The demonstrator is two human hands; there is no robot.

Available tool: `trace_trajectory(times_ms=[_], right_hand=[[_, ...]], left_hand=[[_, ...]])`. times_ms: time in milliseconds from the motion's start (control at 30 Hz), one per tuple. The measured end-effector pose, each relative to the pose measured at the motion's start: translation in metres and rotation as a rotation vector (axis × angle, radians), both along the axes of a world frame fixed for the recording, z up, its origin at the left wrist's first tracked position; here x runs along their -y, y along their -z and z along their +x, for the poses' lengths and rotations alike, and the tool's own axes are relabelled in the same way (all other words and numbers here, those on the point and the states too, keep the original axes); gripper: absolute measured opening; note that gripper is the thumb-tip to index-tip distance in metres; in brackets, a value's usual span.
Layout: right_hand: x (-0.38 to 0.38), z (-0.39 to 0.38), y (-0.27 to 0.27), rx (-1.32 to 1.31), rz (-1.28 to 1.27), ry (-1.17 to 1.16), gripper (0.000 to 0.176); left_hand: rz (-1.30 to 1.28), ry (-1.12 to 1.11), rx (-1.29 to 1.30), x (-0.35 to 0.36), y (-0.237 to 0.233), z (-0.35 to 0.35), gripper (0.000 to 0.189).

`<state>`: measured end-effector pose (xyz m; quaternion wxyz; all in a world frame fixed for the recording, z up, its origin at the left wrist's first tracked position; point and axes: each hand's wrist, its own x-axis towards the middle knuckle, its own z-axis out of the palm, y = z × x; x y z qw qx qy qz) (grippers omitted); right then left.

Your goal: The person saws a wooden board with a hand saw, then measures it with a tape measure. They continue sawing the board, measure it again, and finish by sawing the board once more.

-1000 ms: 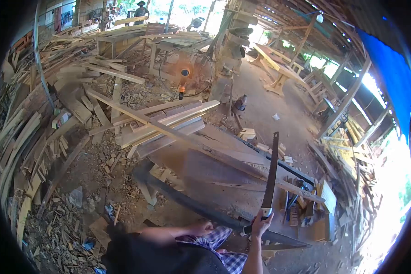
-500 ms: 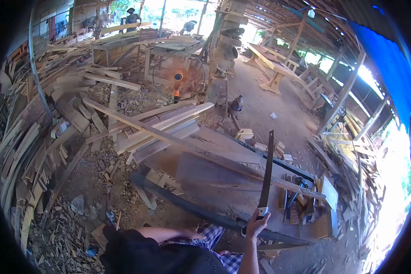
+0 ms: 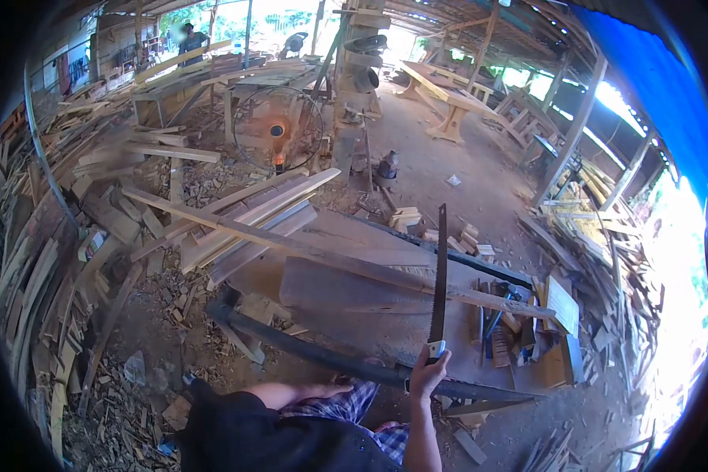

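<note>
Head view: at left, stacked sawn boards (image 3: 263,223) lie beneath a long, narrow plank (image 3: 330,255) slanting rightward. Left hand (image 3: 337,389) rests by the checked shorts; its blurred fingers leave me unable to tell whether it holds anything. Farther right, the right hand (image 3: 427,374), the nearer one, is clenched round the handle of a handsaw (image 3: 440,275). From that fist the saw extends upward, its long axis crossing the plank's line in view; the blade looks dark, slender and tapered, teeth facing left.
</note>
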<state>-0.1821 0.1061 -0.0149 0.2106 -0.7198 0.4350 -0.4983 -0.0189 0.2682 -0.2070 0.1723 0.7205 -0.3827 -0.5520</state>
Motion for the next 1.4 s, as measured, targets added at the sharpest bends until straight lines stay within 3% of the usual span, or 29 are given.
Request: trace_trajectory(times_ms=[33, 367, 400, 467, 500, 533, 600, 633, 700, 733, 800, 833, 1033, 1233, 1400], right_hand=[[-0.002, -0.002, -0.003, 0.01, 0.109, -0.009, 0.031], [-0.001, 0.0, 0.005, -0.013, 0.06, 0.011, 0.03], [-0.001, 0.0, 0.005, -0.021, 0.06, 0.022, 0.03], [-0.002, 0.001, 0.006, -0.036, 0.059, 0.022, 0.03], [-0.002, 0.002, 0.007, -0.037, 0.048, 0.033, 0.031], [-0.002, 0.003, 0.007, -0.037, 0.035, 0.047, 0.031], [-0.004, 0.003, 0.009, -0.035, 0.031, 0.043, 0.032], [-0.004, 0.004, 0.009, -0.046, 0.021, 0.048, 0.033], [-0.004, 0.004, 0.008, -0.059, 0.004, 0.052, 0.034], [-0.004, 0.005, 0.008, -0.064, -0.01, 0.059, 0.032], [-0.005, 0.006, 0.007, -0.067, -0.024, 0.07, 0.03], [-0.005, 0.006, 0.007, -0.066, -0.006, 0.067, 0.03], [-0.008, 0.005, 0.002, -0.076, 0.037, 0.079, 0.031], [0.001, 0.001, 0.017, -0.067, 0.029, 0.081, 0.03], [0.0, 0.002, 0.01, -0.029, 0.038, 0.047, 0.029]], left_hand=[[0.005, 0.003, 0.009, 0.001, 0.003, -0.001, 0.109], [0.04, 0.016, 0.069, 0.003, 0.035, 0.0, 0.104], [0.039, 0.01, 0.066, 0.0, 0.021, -0.006, 0.104], [-0.15, 0.113, 0.417, -0.008, -0.016, -0.031, 0.09], [-0.336, 0.212, 0.507, -0.015, -0.051, -0.031, 0.069], [-0.336, 0.205, 0.505, -0.009, -0.075, -0.028, 0.069], [-0.217, 0.645, 0.168, 0.014, -0.114, -0.022, 0.057], [-0.222, 0.64, 0.167, 0.022, -0.124, -0.019, 0.057], [-0.362, 0.582, -0.139, 0.04, -0.146, -0.01, 0.054], [-0.407, 0.577, -0.069, 0.04, -0.209, -0.004, 0.046], [-0.791, 0.479, 0.236, 0.063, -0.215, 0.007, 0.042], [-0.928, 0.314, 0.208, 0.079, -0.207, 0.013, 0.037], [-1.243, 0.004, 0.587, 0.151, -0.261, 0.062, 0.025], [-0.971, -0.213, 0.946, 0.216, -0.242, 0.087, 0.028], [-0.921, -0.099, 0.953, 0.226, -0.22, 0.086, 0.03]])
